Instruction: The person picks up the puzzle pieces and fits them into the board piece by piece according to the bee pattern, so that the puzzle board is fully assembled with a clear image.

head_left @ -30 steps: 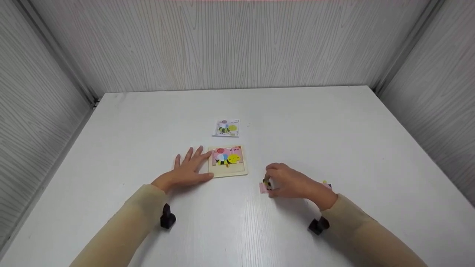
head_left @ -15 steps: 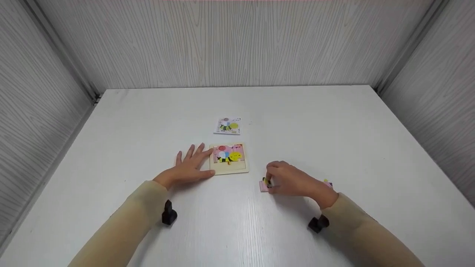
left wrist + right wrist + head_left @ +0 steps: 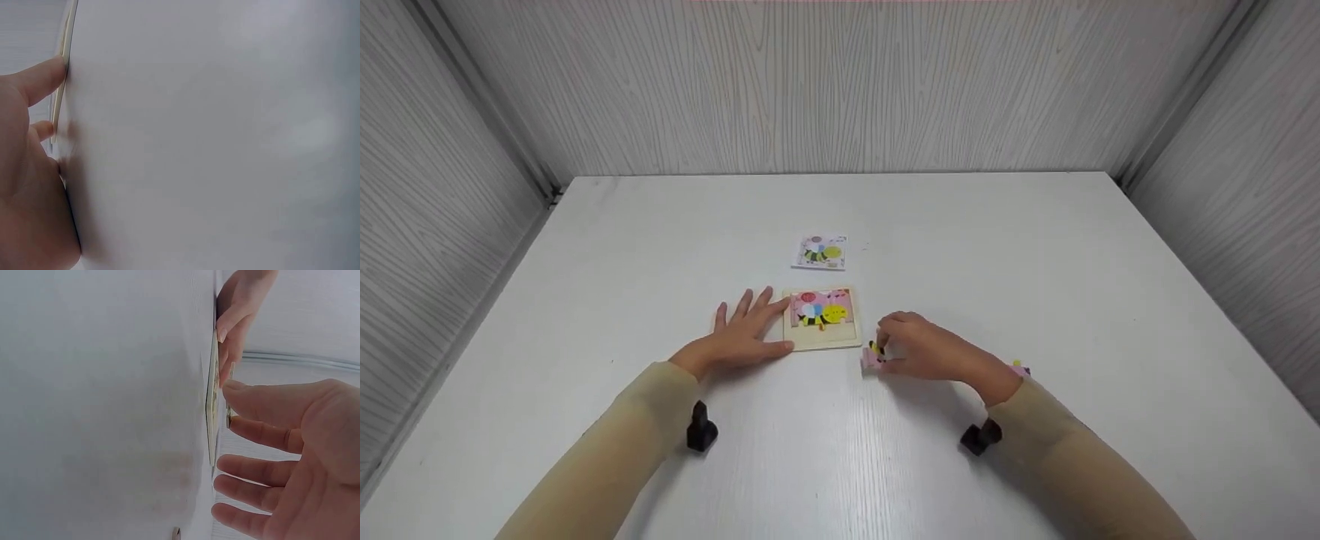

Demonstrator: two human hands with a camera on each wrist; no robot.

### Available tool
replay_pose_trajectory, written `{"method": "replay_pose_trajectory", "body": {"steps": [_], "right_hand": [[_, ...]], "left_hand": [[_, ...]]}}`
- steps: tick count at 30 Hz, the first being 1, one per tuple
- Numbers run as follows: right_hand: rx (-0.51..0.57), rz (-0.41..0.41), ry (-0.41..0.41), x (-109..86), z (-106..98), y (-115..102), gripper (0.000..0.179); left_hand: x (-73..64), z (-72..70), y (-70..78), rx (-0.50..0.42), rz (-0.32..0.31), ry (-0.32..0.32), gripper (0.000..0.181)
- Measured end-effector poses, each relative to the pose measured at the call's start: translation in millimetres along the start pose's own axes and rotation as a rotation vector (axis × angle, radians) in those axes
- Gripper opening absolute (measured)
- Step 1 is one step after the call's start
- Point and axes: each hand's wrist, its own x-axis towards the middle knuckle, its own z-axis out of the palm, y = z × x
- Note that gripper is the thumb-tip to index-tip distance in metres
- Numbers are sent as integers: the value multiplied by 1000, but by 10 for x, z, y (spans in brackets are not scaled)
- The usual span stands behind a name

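My left hand (image 3: 739,337) lies spread on the table, its thumb and index finger against the left edge of a wooden puzzle tray (image 3: 834,335). Pink pieces with a yellow and black bee fill the tray's upper part; bare wood shows along the lower part. Just right of the tray, my right hand (image 3: 934,349) pinches a pink jigsaw piece (image 3: 870,361) with yellow and black on it between thumb and index finger. In the right wrist view the jigsaw piece (image 3: 229,421) is seen edge-on, raised off the table, with the other fingers extended.
Beyond the tray lies a small square card (image 3: 820,253) with the same bee picture. Another pink jigsaw piece (image 3: 1018,368) sits partly hidden behind the right wrist. Pale wood-grain panels (image 3: 840,90) enclose the white table (image 3: 825,450) at the back and sides.
My right hand has lifted the jigsaw piece from the table and carried it left and slightly away, closer to the tray. The left hand stays at the tray's edge.
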Motion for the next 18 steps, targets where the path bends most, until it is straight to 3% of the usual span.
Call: {"method": "replay_pose_trajectory", "body": {"steps": [18], "right_hand": [[62, 72, -53, 444, 9, -232, 26]], "left_hand": [[18, 11, 11, -2, -33, -18, 81]]}}
